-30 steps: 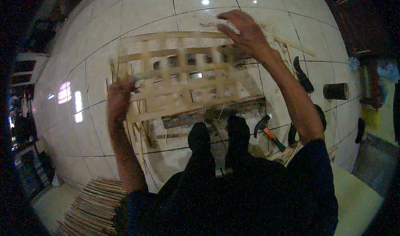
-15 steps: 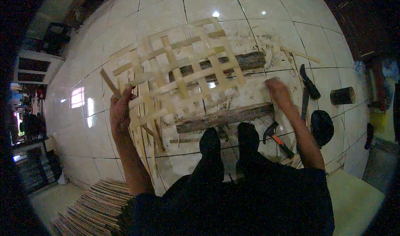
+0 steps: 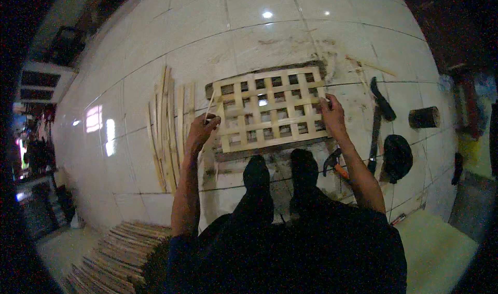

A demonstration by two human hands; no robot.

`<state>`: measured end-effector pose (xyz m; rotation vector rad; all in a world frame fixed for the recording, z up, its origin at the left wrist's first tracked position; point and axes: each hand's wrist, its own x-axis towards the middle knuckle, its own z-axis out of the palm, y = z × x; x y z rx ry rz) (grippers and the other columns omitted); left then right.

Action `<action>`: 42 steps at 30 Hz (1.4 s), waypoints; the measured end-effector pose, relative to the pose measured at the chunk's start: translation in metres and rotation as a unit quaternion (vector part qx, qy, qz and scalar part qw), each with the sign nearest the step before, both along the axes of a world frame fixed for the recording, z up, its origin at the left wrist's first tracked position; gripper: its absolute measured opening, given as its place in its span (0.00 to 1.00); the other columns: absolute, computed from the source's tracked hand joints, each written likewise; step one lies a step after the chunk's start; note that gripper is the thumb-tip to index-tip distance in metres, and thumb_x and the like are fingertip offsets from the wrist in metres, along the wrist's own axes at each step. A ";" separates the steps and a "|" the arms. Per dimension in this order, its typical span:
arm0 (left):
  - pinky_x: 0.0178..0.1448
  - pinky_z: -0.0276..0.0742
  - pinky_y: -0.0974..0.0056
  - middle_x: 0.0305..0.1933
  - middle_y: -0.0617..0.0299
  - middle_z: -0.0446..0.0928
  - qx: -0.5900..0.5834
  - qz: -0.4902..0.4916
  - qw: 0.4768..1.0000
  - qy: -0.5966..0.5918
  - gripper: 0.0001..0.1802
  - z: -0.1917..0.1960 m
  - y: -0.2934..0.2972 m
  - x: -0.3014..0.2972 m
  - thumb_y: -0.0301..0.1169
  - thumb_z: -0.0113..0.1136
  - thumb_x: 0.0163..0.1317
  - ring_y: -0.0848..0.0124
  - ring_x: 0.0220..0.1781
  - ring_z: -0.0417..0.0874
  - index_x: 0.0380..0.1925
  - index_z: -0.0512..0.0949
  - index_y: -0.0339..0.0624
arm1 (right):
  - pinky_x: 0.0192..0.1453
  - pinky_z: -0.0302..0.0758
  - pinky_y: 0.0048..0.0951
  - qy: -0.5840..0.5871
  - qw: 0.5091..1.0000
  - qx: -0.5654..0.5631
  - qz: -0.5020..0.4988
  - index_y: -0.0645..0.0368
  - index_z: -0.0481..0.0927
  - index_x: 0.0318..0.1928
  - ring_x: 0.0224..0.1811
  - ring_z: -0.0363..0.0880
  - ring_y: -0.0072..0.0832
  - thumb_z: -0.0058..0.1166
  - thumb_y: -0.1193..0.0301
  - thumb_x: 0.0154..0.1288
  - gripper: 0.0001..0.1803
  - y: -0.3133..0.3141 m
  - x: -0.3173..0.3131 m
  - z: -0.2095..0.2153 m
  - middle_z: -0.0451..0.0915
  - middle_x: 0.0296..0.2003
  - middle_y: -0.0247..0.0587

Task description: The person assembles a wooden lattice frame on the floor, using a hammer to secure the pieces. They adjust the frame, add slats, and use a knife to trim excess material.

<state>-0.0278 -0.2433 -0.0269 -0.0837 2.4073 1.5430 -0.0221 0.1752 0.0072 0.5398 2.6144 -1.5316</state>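
Note:
A lattice of pale, flat woven strips (image 3: 259, 118), which look like bamboo, lies across two rough wooden logs (image 3: 270, 153), one under its far edge and one under its near edge. At its left edge my left hand (image 3: 202, 132) is closed, the fingertips pinching the border. A thin pale strip (image 3: 210, 104) rises from those fingers along that side. On the opposite edge my right hand (image 3: 333, 118) grips the lattice, its thumb and fingers closed on the border. Both logs are mostly covered by the lattice.
Several long loose strips (image 3: 168, 133) lie to the left. On the right are a claw hammer (image 3: 336, 164) with an orange handle, a long blade (image 3: 374, 133), a dark curved sheath-like piece (image 3: 383, 99), a short log piece (image 3: 424, 117) and a black bundle (image 3: 398, 158). Bundled sticks (image 3: 114, 257) sit lower left.
The lattice has come down from a raised, tilted position onto the logs. My left hand has moved right with it, and my right hand has closed on its right edge.

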 end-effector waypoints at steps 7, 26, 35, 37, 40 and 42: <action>0.37 0.72 0.63 0.27 0.57 0.80 -0.069 0.029 0.996 -0.054 0.19 0.022 0.011 0.004 0.43 0.59 0.60 0.69 0.31 0.79 0.31 0.80 0.34 | 0.40 0.76 0.31 0.012 1.000 -0.021 -0.004 0.63 0.71 0.54 0.34 0.78 0.28 0.46 0.64 0.69 0.18 0.011 -0.002 -0.033 0.81 0.33 0.41; 0.36 0.76 0.47 0.31 0.50 0.79 -0.341 -0.053 0.932 0.107 0.14 0.070 0.066 0.059 0.42 0.62 0.56 0.49 0.36 0.81 0.36 0.75 0.46 | 0.52 0.73 0.39 0.048 0.973 -0.030 0.223 0.65 0.70 0.54 0.49 0.76 0.42 0.46 0.58 0.70 0.23 -0.059 0.046 0.043 0.77 0.46 0.54; 0.49 0.74 0.50 0.46 0.44 0.75 -0.151 -0.127 0.935 0.295 0.26 0.043 0.122 0.071 0.38 0.66 0.54 0.47 0.48 0.77 0.49 0.69 0.38 | 0.47 0.78 0.30 -0.072 0.973 -0.216 -0.023 0.59 0.72 0.49 0.40 0.78 0.25 0.49 0.62 0.70 0.15 -0.041 0.112 -0.047 0.77 0.40 0.38; 0.56 0.71 0.51 0.50 0.42 0.72 -0.290 0.057 0.897 0.329 0.32 0.033 0.093 0.047 0.38 0.68 0.53 0.48 0.54 0.72 0.53 0.67 0.33 | 0.47 0.79 0.30 -0.110 0.955 -0.268 -0.069 0.59 0.72 0.49 0.40 0.78 0.26 0.49 0.62 0.70 0.15 -0.025 0.119 -0.044 0.77 0.40 0.38; 0.50 0.73 0.60 0.46 0.45 0.74 -0.068 0.196 0.971 0.121 0.30 0.035 0.072 0.011 0.39 0.63 0.59 0.59 0.47 0.76 0.54 0.66 0.29 | 0.46 0.79 0.31 -0.094 0.903 -0.401 -0.124 0.59 0.71 0.50 0.40 0.78 0.27 0.50 0.62 0.70 0.15 -0.021 0.124 -0.025 0.77 0.41 0.39; 0.47 0.74 0.63 0.42 0.48 0.76 0.049 0.231 0.972 0.010 0.29 0.034 0.063 -0.003 0.38 0.61 0.61 0.63 0.41 0.78 0.54 0.66 0.28 | 0.46 0.79 0.31 -0.001 0.972 -0.227 -0.064 0.58 0.70 0.50 0.41 0.78 0.28 0.49 0.63 0.70 0.15 -0.013 0.139 -0.061 0.76 0.41 0.38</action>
